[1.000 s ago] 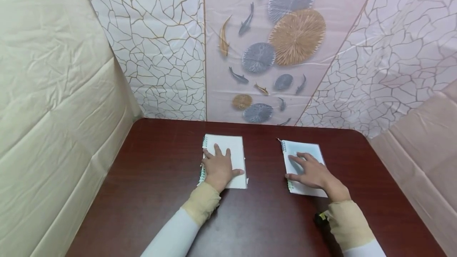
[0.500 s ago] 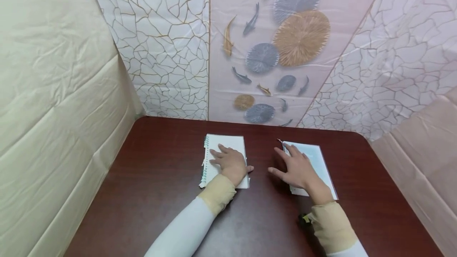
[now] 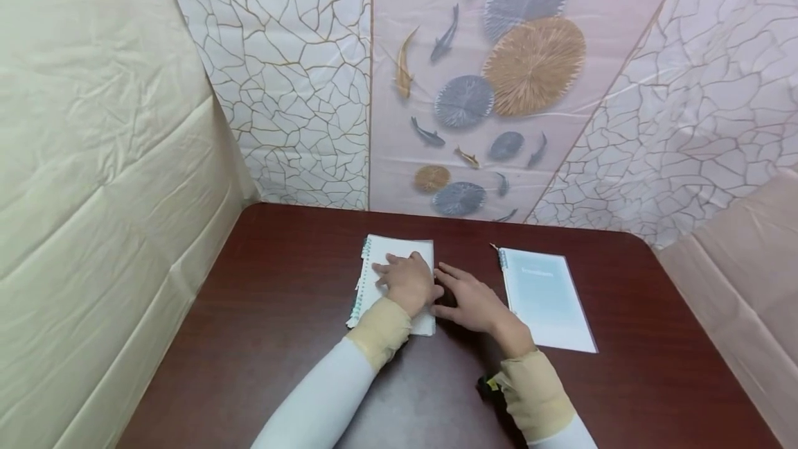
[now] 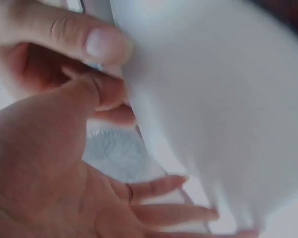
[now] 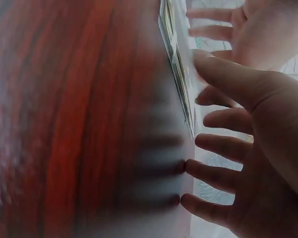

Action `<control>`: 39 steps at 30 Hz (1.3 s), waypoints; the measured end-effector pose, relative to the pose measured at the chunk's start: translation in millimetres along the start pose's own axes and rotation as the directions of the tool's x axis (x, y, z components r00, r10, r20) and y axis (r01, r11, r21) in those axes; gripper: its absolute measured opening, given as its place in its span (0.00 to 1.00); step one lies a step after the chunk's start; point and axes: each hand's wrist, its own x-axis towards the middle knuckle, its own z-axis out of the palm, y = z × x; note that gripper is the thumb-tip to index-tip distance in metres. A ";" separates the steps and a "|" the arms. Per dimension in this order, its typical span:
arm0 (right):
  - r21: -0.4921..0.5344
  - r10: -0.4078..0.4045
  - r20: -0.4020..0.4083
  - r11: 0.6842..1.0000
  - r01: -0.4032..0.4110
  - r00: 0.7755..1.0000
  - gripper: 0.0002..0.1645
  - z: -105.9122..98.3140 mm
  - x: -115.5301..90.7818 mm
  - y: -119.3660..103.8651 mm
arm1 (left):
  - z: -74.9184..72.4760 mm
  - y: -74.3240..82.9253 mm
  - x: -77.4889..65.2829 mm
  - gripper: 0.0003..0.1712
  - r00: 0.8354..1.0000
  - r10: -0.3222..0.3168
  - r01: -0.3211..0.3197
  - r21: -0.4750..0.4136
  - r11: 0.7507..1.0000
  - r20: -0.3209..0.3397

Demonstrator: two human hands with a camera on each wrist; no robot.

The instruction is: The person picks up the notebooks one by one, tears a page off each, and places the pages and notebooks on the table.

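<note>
A spiral-bound notebook [image 3: 395, 247] lies on the left part of the table, with white paper on top. My left hand [image 3: 408, 284] rests on it, fingers spread toward the spiral and thumb near the right edge. My right hand [image 3: 472, 303] is beside that same edge, fingertips right at it and thumb close to the left thumb. In the right wrist view its extended fingers reach toward the stacked page edges [image 5: 176, 59]. The left wrist view has both thumbs close together at the edge of the white paper [image 4: 218, 99]. A second notebook [image 3: 548, 296], pale blue, lies untouched on the right.
Both notebooks lie on a dark red-brown table [image 3: 268, 366] with rounded far corners. A patterned curtain [image 3: 299, 89] hangs behind it, and a cream cloth [image 3: 93, 192] runs along the left side. A small black device [image 3: 489, 388] sits at my right wrist.
My right hand has left the pale blue notebook and moved left to the other notebook's right edge. My left hand has shifted right across its page.
</note>
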 end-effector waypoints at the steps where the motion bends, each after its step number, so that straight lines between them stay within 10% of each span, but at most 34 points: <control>1: 0.015 -0.017 -0.010 1.000 0.017 1.000 0.46 0.5 0.0 -0.6 | -3.1 -2.6 -0.4 0.54 1.000 0.023 -0.023 -0.017 1.000 0.003; 11: 0.016 -0.028 -0.286 0.999 0.034 0.958 0.24 6.1 8.6 -11.0 | -29.1 -27.2 1.6 0.26 0.951 0.305 -0.303 -0.052 0.952 0.043; 17: -0.119 -0.023 -0.170 0.993 0.003 0.985 0.39 15.8 23.2 -19.0 | -54.4 -41.1 -7.5 0.20 0.889 0.457 -0.456 0.044 0.889 -0.011; 28: -0.099 0.086 0.021 0.992 -0.083 0.996 0.52 17.3 28.1 -19.7 | -102.5 -119.3 -28.8 0.16 0.956 0.234 -0.260 -0.139 0.956 -0.179; 39: -0.099 0.094 0.010 0.991 -0.093 0.995 0.53 16.4 33.4 -21.7 | -90.1 -219.1 -30.4 0.16 0.997 -0.057 0.046 -0.221 0.974 -0.047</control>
